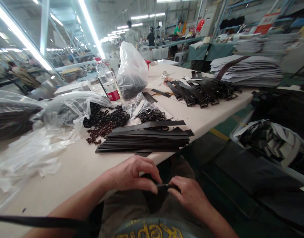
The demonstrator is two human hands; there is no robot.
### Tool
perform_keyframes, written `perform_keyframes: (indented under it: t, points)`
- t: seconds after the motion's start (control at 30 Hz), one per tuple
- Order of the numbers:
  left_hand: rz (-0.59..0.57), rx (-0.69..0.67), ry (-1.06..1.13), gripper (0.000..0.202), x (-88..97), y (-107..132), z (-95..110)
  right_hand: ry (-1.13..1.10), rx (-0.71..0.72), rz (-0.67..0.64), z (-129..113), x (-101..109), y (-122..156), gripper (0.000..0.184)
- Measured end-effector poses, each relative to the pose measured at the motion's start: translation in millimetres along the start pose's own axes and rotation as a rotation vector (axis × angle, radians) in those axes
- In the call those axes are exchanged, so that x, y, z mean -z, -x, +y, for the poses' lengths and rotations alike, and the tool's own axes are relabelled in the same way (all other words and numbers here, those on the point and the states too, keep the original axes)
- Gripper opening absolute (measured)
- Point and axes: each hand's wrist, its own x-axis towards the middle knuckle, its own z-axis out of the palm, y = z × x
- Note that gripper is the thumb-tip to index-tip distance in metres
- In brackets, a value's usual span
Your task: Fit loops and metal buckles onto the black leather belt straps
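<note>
My left hand (pixel 139 177) and my right hand (pixel 188 191) meet above my lap, just off the table's front edge. Between their fingertips runs a short dark strip (pixel 163 187), pinched from both sides; most of it is hidden by the fingers. Just beyond my left hand lies a stack of flat black straps (pixel 144 142). Behind that stack are a heap of small black rings (pixel 107 115), a few brown ones (pixel 99 132) in front, and a pile of dark metal buckles (pixel 152 115) on clear plastic.
On the pale table (pixel 79 178) stand a water bottle (pixel 108 81) and a plastic bag of dark parts (pixel 132 74). Buckled straps (pixel 203 91) lie at the right, before stacked sheets (pixel 248 71). Plastic bags (pixel 62 105) cover the left. A filled bin (pixel 273 142) stands lower right.
</note>
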Motion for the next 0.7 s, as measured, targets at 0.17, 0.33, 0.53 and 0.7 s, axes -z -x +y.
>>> perform_keyframes:
  t: [0.17, 0.33, 0.53, 0.7]
  points:
    - [0.498, 0.129, -0.169, 0.021, 55.7, -37, -58, 0.031, -0.204, -0.112, 25, -23, 16, 0.01]
    - [0.681, 0.259, -0.481, 0.018, 96.9, -90, -106, -0.013, -0.235, -0.113, 32, -33, 16, 0.012]
    - [0.655, 0.217, -0.594, 0.024, 103.8, -144, -113, -0.02, -0.273, -0.127, 29, -41, 13, 0.013]
    - [0.652, 0.27, -0.56, 0.016, 108.4, -168, -117, -0.072, -0.283, -0.098, 32, -48, 14, 0.013]
